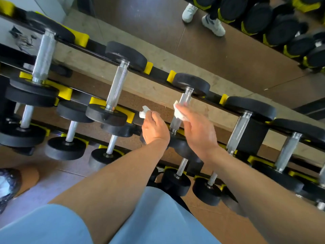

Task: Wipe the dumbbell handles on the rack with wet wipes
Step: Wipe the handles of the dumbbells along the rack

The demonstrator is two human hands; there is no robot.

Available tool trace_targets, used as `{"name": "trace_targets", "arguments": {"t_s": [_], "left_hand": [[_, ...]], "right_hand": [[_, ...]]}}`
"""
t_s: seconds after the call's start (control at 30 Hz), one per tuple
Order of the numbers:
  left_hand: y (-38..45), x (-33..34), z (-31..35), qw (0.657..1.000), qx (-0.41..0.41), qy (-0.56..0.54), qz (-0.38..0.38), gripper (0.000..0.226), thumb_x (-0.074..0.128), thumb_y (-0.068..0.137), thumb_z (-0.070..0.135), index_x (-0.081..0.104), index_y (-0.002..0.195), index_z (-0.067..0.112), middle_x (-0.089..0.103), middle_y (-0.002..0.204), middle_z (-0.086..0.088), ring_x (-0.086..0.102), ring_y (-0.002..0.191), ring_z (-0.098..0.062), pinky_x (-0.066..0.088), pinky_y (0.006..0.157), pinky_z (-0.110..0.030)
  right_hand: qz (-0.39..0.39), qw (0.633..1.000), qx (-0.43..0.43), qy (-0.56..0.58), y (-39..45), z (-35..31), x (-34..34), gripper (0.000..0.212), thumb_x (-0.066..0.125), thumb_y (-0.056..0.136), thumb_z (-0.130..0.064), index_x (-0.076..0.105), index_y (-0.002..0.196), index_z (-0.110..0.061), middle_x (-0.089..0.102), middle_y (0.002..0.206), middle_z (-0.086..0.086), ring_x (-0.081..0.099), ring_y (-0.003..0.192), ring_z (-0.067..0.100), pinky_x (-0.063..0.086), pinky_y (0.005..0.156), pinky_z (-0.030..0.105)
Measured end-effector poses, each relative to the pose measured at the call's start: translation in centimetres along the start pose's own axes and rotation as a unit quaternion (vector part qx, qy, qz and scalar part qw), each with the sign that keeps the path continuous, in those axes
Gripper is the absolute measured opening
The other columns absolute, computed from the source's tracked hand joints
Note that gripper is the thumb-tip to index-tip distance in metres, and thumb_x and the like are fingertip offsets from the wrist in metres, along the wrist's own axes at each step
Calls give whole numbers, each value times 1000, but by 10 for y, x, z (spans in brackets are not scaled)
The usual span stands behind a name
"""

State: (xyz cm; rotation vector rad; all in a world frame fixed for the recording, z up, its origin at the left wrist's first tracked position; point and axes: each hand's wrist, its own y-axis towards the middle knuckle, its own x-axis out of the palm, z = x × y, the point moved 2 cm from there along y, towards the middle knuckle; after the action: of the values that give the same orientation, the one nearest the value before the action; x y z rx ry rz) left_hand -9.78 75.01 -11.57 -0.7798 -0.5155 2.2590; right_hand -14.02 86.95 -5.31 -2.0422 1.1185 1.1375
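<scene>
Two wipes in play: right hand [197, 131], fingers nearly straight, presses a white wet wipe [179, 112] against the knurled dumbbell handle [181, 108] on the rack [158, 72], while left hand [154, 129], just beside that handle, pinches a second wipe [144, 112] above its knuckles.

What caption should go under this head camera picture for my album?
Right hand presses a white wet wipe on a silver knurled dumbbell handle; left hand holds another crumpled white wipe.
</scene>
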Motion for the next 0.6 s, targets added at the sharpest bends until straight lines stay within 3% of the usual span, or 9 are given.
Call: {"name": "trace_targets", "arguments": {"t_s": [0.07, 0.17, 0.27, 0.33, 0.4, 0.47, 0.53, 0.6], "left_hand": [[1, 0, 0, 1000, -1, -4, 4, 36, 30, 103, 27, 63, 108, 16, 65, 105, -10, 55, 89, -24, 41, 78, -37], [2, 0, -1, 1000, -6, -6, 7, 35, 30, 103, 28, 62, 108, 17, 65, 103, -10, 53, 86, -24, 40, 76, -37], [3, 1, -3, 1000, -9, -14, 14, 33, 29, 102, 30, 60, 102, 19, 64, 99, -8, 56, 87, -26, 46, 80, -42], [4, 2, -4, 999, -17, -21, 17, 31, 29, 102, 30, 59, 99, 19, 62, 95, -5, 56, 87, -24, 45, 78, -41], [4, 2, -4, 999, -26, -29, 13, 32, 30, 102, 28, 60, 100, 17, 61, 95, -4, 54, 86, -22, 39, 75, -36], [1, 0, -2, 999, -25, -44, 7, 34, 30, 103, 26, 62, 102, 15, 61, 95, -3, 52, 87, -21, 35, 76, -33], [1, 0, -3, 999, -21, -46, 8, 34, 30, 103, 26, 63, 102, 15, 61, 95, -2, 51, 86, -20, 34, 77, -32], [3, 1, -5, 999, -14, -43, 9, 33, 31, 103, 26, 62, 100, 15, 59, 93, -1, 50, 85, -20, 34, 77, -32]], "right_hand": [[-8, 986, -120, -112, 42, 4, 6, 43, 52, 92, 2, 62, 132, -11, 61, 137, 9, 51, 134, 23, 38, 114, 37], [-161, 940, -156, -257, 78, 13, 17, 31, 50, 91, -10, 73, 112, -13, 70, 115, 12, 59, 121, 29, 31, 116, 38], [-255, 911, -147, -289, 50, -4, 15, 30, 42, 94, -25, 69, 102, -15, 68, 101, 9, 62, 107, 28, 50, 96, 44], [-290, 926, -119, -210, 26, -18, 15, 20, 48, 96, -24, 66, 104, -18, 68, 103, 5, 64, 105, 25, 54, 89, 43], [-275, 959, 8, -67, 27, -24, 10, 21, 48, 101, -24, 65, 112, -23, 69, 104, 0, 66, 98, 20, 55, 86, 36], [-153, 984, 96, 7, 49, -19, -1, 28, 49, 102, -21, 65, 125, -19, 70, 116, 3, 65, 108, 21, 49, 91, 29], [-70, 997, 31, -22, 73, -11, -8, 35, 49, 100, -17, 63, 131, -9, 69, 123, 10, 63, 115, 26, 47, 99, 34], [-173, 977, -70, -103, 92, -6, -7, 40, 46, 98, -21, 64, 130, -6, 68, 121, 16, 63, 115, 33, 48, 102, 41]]}}
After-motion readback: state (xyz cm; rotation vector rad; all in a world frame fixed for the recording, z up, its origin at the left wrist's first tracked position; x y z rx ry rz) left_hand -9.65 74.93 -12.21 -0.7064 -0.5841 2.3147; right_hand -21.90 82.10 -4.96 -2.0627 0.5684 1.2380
